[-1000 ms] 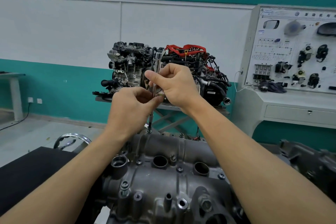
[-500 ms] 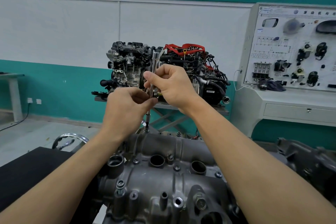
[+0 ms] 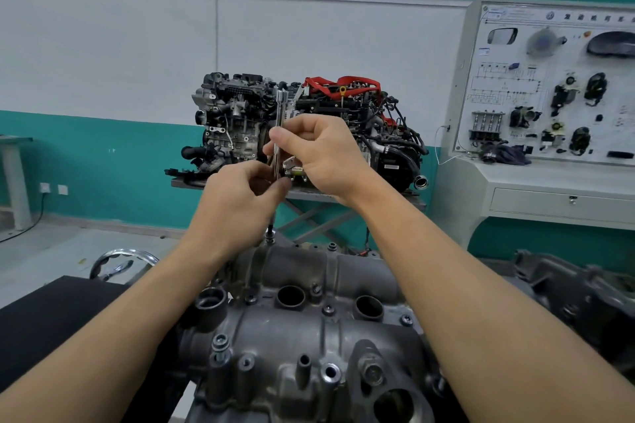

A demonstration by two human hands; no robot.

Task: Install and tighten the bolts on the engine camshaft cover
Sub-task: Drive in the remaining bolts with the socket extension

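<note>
A grey cast camshaft cover (image 3: pixel 319 330) fills the lower middle, with round plug wells and several small bolts along its edges. A long chrome extension tool (image 3: pixel 280 110) stands nearly upright over the cover's far left edge. Its lower tip sits on a bolt (image 3: pixel 269 236) there. My right hand (image 3: pixel 319 154) pinches the shaft high up between thumb and fingers. Just below, my left hand (image 3: pixel 237 203) curls its fingers round the same shaft. The middle of the tool is hidden behind both hands.
A complete display engine (image 3: pixel 302 130) with red hoses stands on a stand behind. A white training panel (image 3: pixel 549 86) with car parts is at the right. A black mat (image 3: pixel 51 319) lies at the left, with a chrome ring (image 3: pixel 123 257) above it. Another dark casting (image 3: pixel 577 292) sits at the right.
Both hands stay on the tool with only small shifts of the fingers. The camera has tipped slightly, so the cover sits a little lower in view.
</note>
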